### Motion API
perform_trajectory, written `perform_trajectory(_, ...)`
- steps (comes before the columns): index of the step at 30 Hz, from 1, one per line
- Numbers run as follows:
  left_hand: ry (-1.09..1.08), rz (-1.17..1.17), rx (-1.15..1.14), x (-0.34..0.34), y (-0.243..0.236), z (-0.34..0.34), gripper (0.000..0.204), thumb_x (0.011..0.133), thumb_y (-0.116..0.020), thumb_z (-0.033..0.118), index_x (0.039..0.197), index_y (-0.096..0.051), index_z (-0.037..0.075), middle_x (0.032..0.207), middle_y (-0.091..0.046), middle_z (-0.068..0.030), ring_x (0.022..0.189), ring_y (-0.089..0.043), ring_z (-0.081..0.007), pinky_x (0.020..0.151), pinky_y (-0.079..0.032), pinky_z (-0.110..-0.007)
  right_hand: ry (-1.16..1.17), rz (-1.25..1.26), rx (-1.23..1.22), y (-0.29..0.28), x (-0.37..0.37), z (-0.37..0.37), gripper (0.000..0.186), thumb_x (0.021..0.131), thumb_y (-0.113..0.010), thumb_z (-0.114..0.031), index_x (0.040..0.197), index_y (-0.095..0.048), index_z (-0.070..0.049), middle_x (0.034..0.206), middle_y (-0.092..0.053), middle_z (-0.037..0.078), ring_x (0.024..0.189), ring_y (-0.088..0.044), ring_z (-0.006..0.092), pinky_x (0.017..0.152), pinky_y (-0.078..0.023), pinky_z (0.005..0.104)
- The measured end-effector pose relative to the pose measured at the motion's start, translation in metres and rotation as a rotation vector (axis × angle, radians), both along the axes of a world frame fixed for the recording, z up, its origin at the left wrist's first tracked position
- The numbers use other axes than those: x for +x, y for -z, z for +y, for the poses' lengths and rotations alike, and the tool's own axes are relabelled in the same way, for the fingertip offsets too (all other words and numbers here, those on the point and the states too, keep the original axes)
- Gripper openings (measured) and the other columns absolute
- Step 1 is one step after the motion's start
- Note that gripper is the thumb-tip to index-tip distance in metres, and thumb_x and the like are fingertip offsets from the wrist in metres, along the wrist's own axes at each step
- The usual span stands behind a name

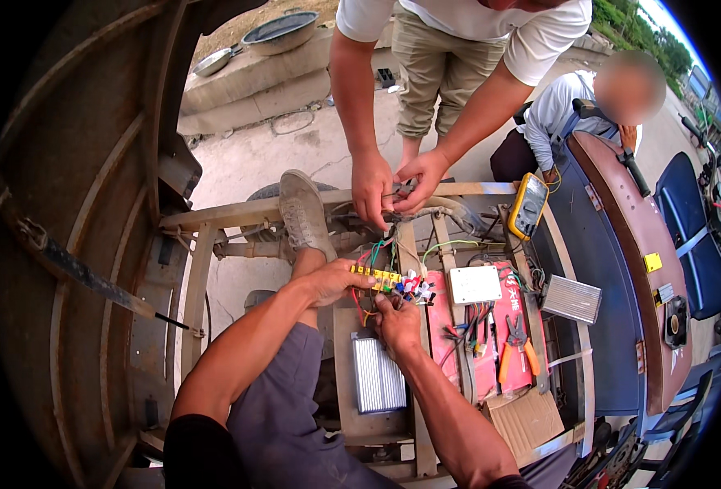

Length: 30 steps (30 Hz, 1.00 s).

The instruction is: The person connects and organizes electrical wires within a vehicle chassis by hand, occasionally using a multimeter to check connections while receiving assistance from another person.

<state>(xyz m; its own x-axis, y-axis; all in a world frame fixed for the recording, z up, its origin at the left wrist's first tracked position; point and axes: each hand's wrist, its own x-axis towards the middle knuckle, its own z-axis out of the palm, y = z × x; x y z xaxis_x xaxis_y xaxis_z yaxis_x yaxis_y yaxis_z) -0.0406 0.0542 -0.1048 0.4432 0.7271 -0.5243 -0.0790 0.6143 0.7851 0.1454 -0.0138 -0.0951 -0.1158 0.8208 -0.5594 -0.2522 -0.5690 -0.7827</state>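
Note:
My left hand [334, 283] is closed, thumb and fingers pinching a yellow strip of connectors [386, 275] at its left end. From the strip's right side a bunch of white, red and blue wire ends [414, 287] sticks out. Just below that bunch, my right hand [399, 326] has thumb and fingertips pressed together; what lies between them is too small to tell. A finned silver controller box [378, 375] sits on the frame below my hands. To the right lie a white box [474, 284] with coloured leads and orange-handled pliers [518, 350].
Across the metal frame [254, 213], another person's hands [399, 189] hold dark wires. A yellow multimeter [528, 206] leans at the frame's far right, near a second finned box [571, 299]. Cardboard [527, 420] lies at the near right; someone crouches behind the brown seat [621, 236].

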Motion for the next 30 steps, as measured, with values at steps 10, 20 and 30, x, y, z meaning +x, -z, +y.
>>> perform_trajectory(10,-0.091,0.034,0.035,0.015,-0.031,-0.008,0.022,0.096,-0.065,0.008,0.116,-0.057,0.003,0.103,-0.07,-0.0107,0.084,-0.068,-0.0169,0.072,-0.054,-0.028,-0.148,-0.197,0.166,0.014,0.008,-0.009,0.019,0.092,-0.059,-0.014,0.081,-0.064,0.001,0.062,-0.059,0.003,0.051,-0.052,0.0096,0.047,-0.041,0.0286)
perform_trajectory(20,-0.087,0.153,-0.095,0.004,-0.022,-0.004,0.024,0.094,-0.067,0.008,0.116,-0.059,0.004,0.105,-0.071,-0.0106,0.092,-0.071,-0.0196,0.079,-0.057,-0.032,-0.195,-0.139,0.292,0.006,0.012,-0.026,0.015,0.097,-0.062,-0.016,0.09,-0.068,-0.004,0.068,-0.055,-0.006,0.058,-0.043,0.0033,0.051,-0.034,0.0226)
perform_trajectory(30,0.01,0.115,-0.1,0.002,-0.036,-0.008,0.042,0.082,-0.076,0.0,0.119,-0.056,0.006,0.093,-0.07,-0.0071,0.084,-0.069,-0.017,0.08,-0.057,-0.034,-0.023,-0.089,0.18,0.021,-0.001,-0.013,0.014,0.093,-0.069,-0.014,0.097,-0.074,-0.001,0.081,-0.069,0.0,0.066,-0.057,0.0053,0.058,-0.043,0.0221)
